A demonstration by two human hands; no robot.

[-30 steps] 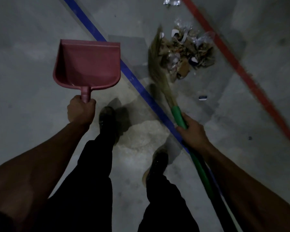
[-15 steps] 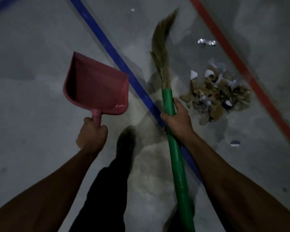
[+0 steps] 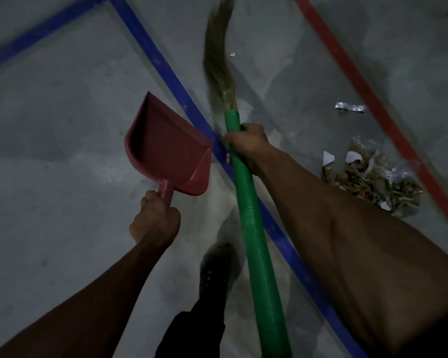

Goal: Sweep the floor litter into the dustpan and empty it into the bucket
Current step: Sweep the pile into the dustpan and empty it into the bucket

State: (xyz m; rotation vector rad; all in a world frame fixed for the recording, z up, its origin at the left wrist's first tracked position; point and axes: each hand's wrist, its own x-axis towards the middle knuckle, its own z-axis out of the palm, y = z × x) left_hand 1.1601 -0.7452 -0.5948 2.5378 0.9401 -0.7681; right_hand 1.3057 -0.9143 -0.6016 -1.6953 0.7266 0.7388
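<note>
Single head cam, wide-angle, looks steeply down and fwd over both forearms at the floor (image 3: 62,151), close in.

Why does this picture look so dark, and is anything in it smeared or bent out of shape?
Head view: the light is dim, brightest on the concrete near the shoe. The broom bristles are smeared with motion blur, while the dustpan and litter pile stay fairly sharp. The wide lens makes both forearms swell toward the bottom corners.

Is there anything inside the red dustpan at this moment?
The dustpan, gripped by the left hand, shows only bare red plastic. The litter pile lies on the floor. No part of the inside is hidden.
</note>
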